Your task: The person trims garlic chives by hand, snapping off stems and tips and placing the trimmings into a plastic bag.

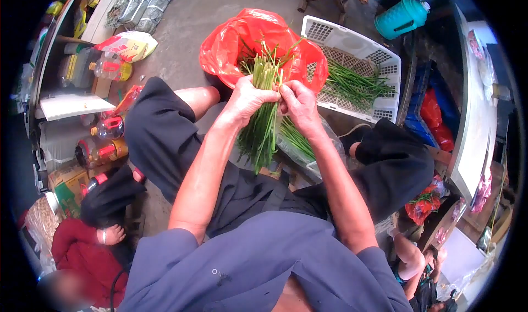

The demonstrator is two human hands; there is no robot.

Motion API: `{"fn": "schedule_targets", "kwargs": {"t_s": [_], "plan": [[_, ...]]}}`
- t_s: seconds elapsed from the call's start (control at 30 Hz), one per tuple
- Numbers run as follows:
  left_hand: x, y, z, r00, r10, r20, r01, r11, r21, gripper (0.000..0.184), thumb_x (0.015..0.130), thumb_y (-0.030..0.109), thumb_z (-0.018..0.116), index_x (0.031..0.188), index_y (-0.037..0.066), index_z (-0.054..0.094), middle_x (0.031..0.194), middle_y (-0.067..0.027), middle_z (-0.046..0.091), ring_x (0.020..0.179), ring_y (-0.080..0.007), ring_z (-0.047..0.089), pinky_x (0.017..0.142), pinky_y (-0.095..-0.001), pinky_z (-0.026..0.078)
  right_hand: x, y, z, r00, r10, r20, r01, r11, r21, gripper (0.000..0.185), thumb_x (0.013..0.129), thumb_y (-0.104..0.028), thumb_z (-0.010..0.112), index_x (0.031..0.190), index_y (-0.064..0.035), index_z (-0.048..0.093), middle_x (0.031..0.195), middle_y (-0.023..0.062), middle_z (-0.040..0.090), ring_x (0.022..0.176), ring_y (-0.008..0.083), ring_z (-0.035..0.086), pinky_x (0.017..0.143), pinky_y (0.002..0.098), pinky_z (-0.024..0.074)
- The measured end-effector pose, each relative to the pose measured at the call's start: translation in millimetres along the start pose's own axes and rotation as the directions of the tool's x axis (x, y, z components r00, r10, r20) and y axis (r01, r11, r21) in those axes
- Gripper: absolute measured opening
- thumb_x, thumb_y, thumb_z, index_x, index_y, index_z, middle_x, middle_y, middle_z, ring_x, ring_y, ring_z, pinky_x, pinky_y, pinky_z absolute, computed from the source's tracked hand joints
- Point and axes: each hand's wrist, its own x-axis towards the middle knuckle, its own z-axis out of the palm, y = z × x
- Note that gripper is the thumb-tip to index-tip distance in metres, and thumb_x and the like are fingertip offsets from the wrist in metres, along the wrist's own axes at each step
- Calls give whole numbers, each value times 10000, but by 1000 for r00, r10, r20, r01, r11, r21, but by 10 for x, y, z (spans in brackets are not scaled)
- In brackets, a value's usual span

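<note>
Your left hand (245, 98) is wrapped around a bunch of green stalks (257, 133) on the near side of the red bag (217, 53), thumb laid across it. Your right hand (300, 104) is closed in a pinch at the bunch's right edge; you cannot tell whether a single stalk is caught there. The pale, thicker ends point toward the red bag, while the thin green ends droop away from it, toward your lap.

Expect the bunch to be light, firmer at the pale ends, limp toward the tips, and easily bruised or creased. Single stalks may slide out if your grip slackens. Hold it around the thicker part, as your left hand does, snug without crushing.

Count one bunch in hand; near the red bag, on its near right, one clear bag (297, 141) of stalks under your right forearm; then the one red bag itself; to its right, one white crate (352, 37) with a loose spread of stalks (352, 84); and beyond, far right of the red bag, one turquoise flask (401, 18). The stalks overlap too much to count.
</note>
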Motion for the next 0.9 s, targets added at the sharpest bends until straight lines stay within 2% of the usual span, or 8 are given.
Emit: {"fn": "schedule_targets", "kwargs": {"t_s": [0.1, 0.2, 0.27, 0.47, 0.6, 0.67, 0.77, 0.9], "plan": [[14, -22, -12, 1000, -15, 27, 15, 1000, 25, 229, 724, -13, 710, 938, 19, 637, 862, -26, 652, 762, -128, 628, 717, -274, 514, 0, 49, 9, 998, -63, -18, 60, 991, -122, 188, 952, -152, 547, 853, 6, 572, 676, 33, 565, 560, 94, 543, 511, 270, 450], [23, -48, -14, 1000, 5, 25, -7, 997, 76, 252, 720, -15, 713, 955, 25, 631, 867, -16, 646, 773, -119, 620, 723, -268, 508, 10, 132, 15, 990, -122, -63, 103, 962, -251, 217, 943, -146, 537, 794, 11, 519, 647, 98, 531, 559, 200, 559, 525, 349, 438], [47, -86, -40, 999, 8, 34, -11, 996, 93, 260, 717, -14, 715, 959, 27, 630, 870, -13, 645, 777, -116, 618, 727, -266, 506, 25, 202, 4, 959, -275, -73, 223, 885, -410, 248, 928, -149, 539, 751, 14, 476, 658, 169, 504, 608, 325, 553, 569, 420, 419], [44, -72, -38, 999, 2, 47, -7, 993, 117, 262, 708, -13, 717, 951, 25, 624, 869, -11, 642, 778, -111, 615, 729, -264, 506, 22, 212, 13, 943, -322, -80, 254, 856, -450, 269, 917, -160, 542, 727, 15, 466, 687, 210, 502, 671, 401, 534, 603, 455, 406], [41, -66, -41, 998, -6, 59, -1, 994, 112, 243, 707, -21, 698, 934, 20, 621, 850, -17, 644, 761, -116, 619, 716, -266, 511, 1, 200, 0, 954, -287, -88, 219, 865, -451, 257, 918, -171, 540, 755, 19, 484, 665, 181, 531, 626, 335, 571, 573, 424, 432], [21, -30, -29, 998, -18, 65, 12, 996, 90, 248, 692, -18, 690, 928, 15, 624, 846, -25, 645, 761, -119, 620, 705, -264, 507, -1, 162, 4, 991, -90, -98, 67, 974, -216, 243, 931, -190, 532, 798, 14, 522, 649, 124, 576, 569, 216, 596, 524, 350, 461], [-6, -8, -27, 998, -25, 58, 21, 997, 71, 260, 673, -16, 682, 926, 8, 629, 846, -34, 649, 760, -123, 623, 692, -263, 505, 32, 57, -14, 992, 8, -122, -21, 995, -98, 250, 946, -210, 520, 826, 7, 550, 650, 78, 598, 544, 125, 586, 497, 278, 471], [-61, 65, 3, 999, -11, 30, 9, 996, 88, 285, 660, -18, 684, 940, -3, 629, 855, -37, 652, 762, -124, 624, 688, -264, 506, 157, 99, -119, 991, -5, -130, 7, 1000, 10, 233, 949, -208, 533, 850, 0, 572, 641, 37, 570, 514, 109, 544, 485, 265, 450]]}}
